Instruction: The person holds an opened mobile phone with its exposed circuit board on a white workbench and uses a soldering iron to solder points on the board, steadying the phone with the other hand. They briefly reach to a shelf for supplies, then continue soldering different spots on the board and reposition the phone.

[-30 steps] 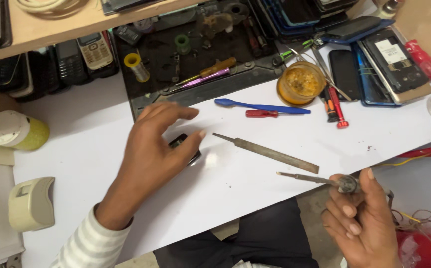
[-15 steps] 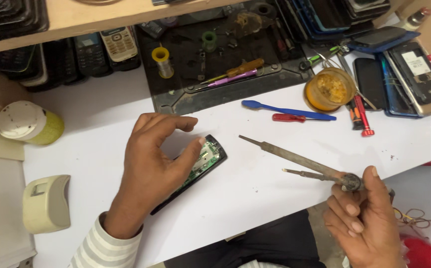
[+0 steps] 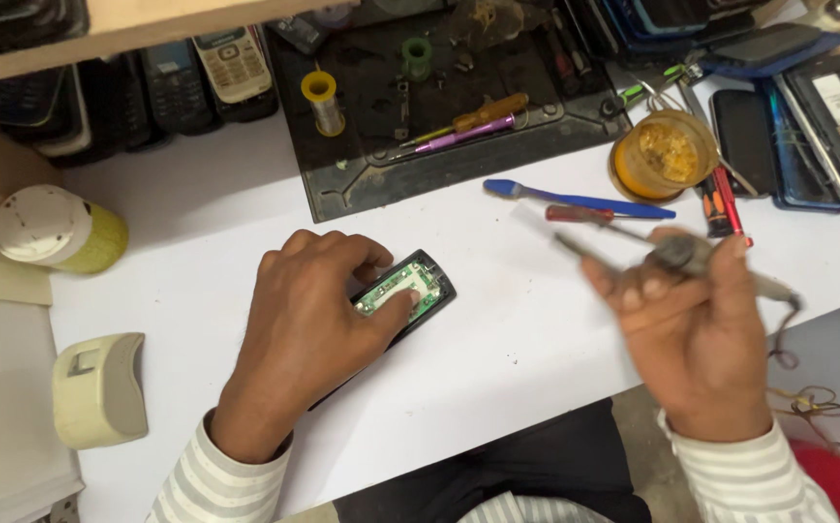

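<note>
Left hand lies palm down on an opened phone, fingers curled over its near end, thumb tip pressing the exposed green circuit board; the grip is closed around the phone, pinning it to the white table. Phone is a small black rectangular shell, back cover off, long axis running diagonally from lower left under the palm to upper right, bare end pointing toward the black work mat. Right hand is raised above the table edge, fingers wrapped tight round a soldering iron; thin metal tip points up-left, cord trails off to the right. Iron is motion-blurred, details unclear. Just beyond it lie a blue toothbrush and a red-handled screwdriver, both roughly horizontal. Round amber tin of flux paste sits near the mat's right corner. Yellow solder spool stands upright on the mat. Cream plastic housing rests far left, well apart from the phone.
</note>
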The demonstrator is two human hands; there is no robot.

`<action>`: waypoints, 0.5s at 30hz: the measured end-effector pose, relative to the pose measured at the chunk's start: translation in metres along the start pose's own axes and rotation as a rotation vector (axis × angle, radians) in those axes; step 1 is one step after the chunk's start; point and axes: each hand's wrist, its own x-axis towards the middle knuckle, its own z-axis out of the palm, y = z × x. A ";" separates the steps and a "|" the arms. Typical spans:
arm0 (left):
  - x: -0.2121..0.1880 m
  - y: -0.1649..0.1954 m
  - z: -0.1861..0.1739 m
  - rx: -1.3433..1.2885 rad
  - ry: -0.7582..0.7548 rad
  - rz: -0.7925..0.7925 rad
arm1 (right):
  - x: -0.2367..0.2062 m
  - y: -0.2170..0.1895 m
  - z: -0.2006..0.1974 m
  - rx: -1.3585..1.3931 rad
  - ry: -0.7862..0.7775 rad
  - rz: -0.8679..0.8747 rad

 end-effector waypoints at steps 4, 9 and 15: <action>0.002 0.000 0.001 0.054 -0.064 -0.016 | 0.000 -0.008 -0.018 -0.022 0.028 -0.072; 0.010 0.001 0.004 0.101 -0.171 -0.118 | -0.002 0.000 -0.046 -0.020 0.118 -0.064; 0.020 -0.003 0.011 0.184 -0.328 -0.210 | -0.001 0.007 -0.063 -0.052 0.120 -0.173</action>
